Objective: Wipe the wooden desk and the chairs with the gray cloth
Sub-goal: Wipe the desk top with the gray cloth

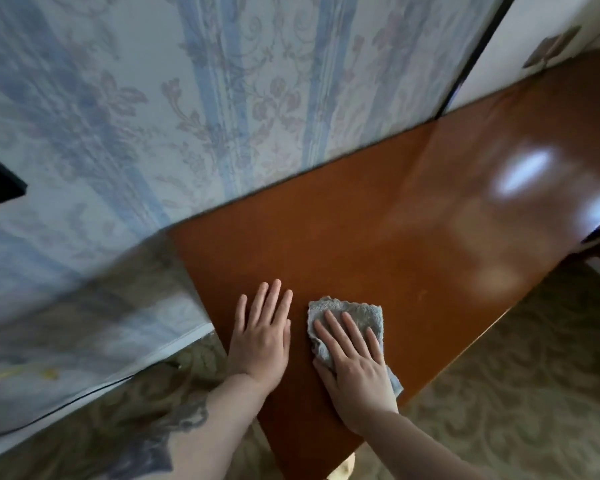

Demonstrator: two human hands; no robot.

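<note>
The small, soft gray terry cloth [347, 327] lies limp on the glossy brown wooden desk [378, 237] under the flat right hand [355, 372], fingers slightly spread (left hand [262, 341] flat, fingers together); likely needs palm pressure, not pinching.

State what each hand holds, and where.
Right hand presses flat on the gray cloth, covering its near half; left hand rests bare on the desk.

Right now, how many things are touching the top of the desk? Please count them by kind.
Bare hands: 2, left hand flat on the wooden desk, right hand flat on the cloth
Gray cloth: 1
Total: 3
</note>
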